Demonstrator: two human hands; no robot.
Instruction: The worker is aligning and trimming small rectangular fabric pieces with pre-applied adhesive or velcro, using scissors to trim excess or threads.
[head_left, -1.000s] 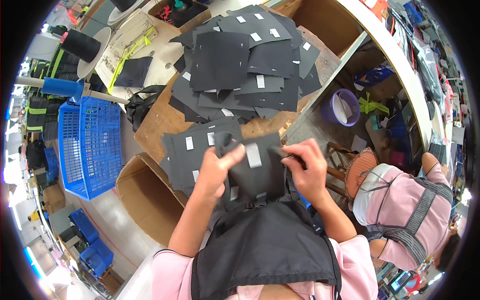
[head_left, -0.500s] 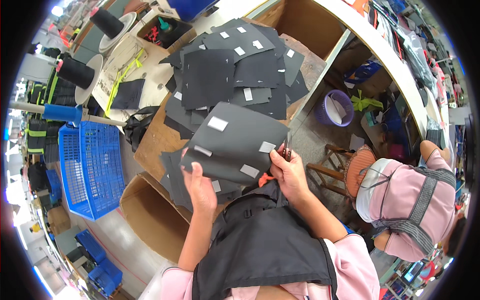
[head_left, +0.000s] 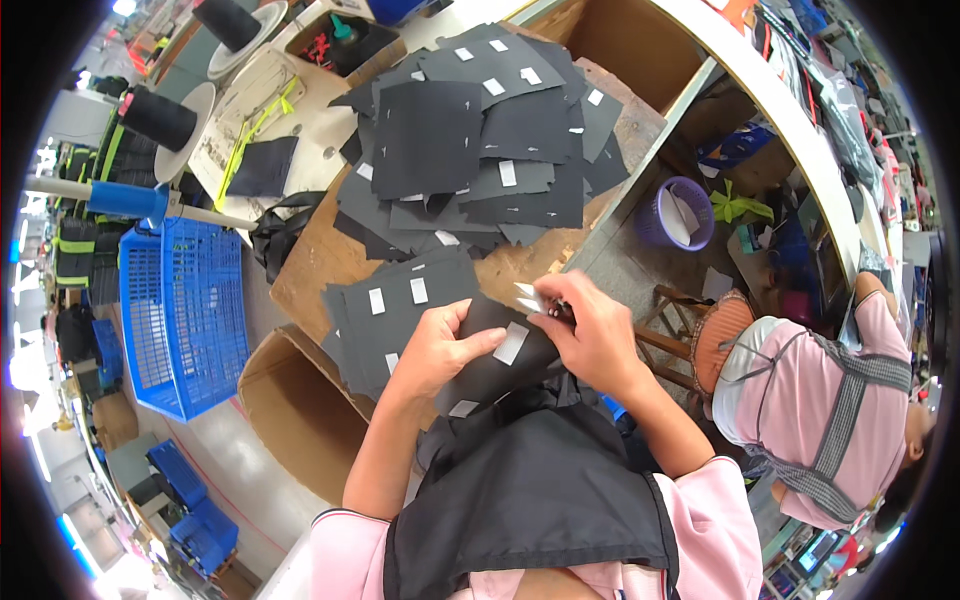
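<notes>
Left fingers (head_left: 455, 316) clamp the black panel (head_left: 500, 375) (under the thumb (head_left: 485, 343)); right fingers (head_left: 572, 288) grip snips (head_left: 532, 306) near its edge.

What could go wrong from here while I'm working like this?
The right hand holds small pointed silver metal snips by the flat dark grey fabric panel, so a slip might nick it. The bare left hand, gripping that panel close by, could get pricked. The pile of dark grey fabric panels beside the open brown cardboard box might slide in if bumped.

Bright, even light — a strip lamp (head_left: 78, 543) glares at lower left — with straight edges bending near the dark rim.
</notes>
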